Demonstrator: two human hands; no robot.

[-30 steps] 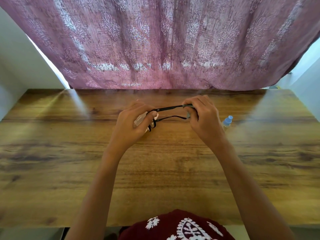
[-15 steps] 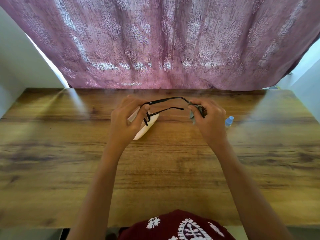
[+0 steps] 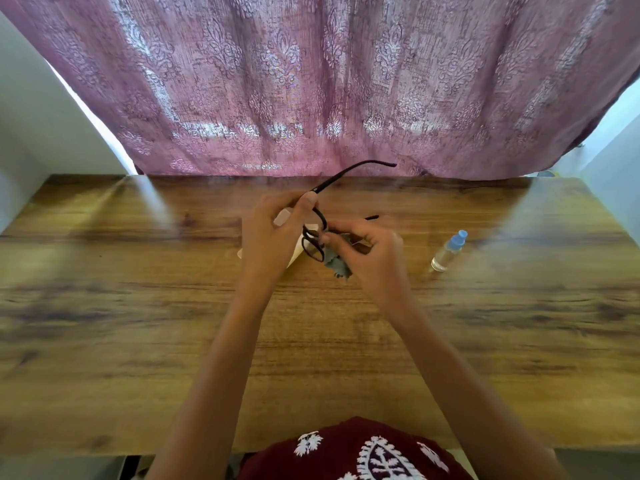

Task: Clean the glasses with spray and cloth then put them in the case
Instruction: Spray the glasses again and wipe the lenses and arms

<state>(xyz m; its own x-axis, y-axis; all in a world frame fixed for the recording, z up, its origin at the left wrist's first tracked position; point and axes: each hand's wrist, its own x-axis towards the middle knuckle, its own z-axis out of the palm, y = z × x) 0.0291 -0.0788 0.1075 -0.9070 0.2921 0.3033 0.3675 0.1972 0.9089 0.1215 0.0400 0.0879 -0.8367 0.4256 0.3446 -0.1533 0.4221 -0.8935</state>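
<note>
Head view: left hand [image 3: 273,233] pinches glasses [image 3: 314,237] at hinge, temples splayed open, one sticking up past my fingertips. Right hand [image 3: 367,251] fingers clamped on grey cloth [image 3: 337,265] against lens. Frame feels light and thin, probably bendy, so best to grip rim, not temple. Spray bottle [image 3: 446,252] lies well right of my right hand, case [image 3: 294,258] under left palm.

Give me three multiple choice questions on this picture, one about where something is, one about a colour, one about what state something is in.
1. Where is the spray bottle?
A. On the table, right of the hands
B. In the left hand
C. Inside the case

2. What colour is the bottle's cap?
A. Red
B. Blue
C. Black

3. What state are the glasses in?
A. Folded in the case
B. Lying alone on the table
C. Held with arms unfolded

Answers: 1 A, it stands untouched beside the right hand. 2 B, the top is light blue. 3 C, the left hand grips them; the right presses the cloth on a lens.
</note>
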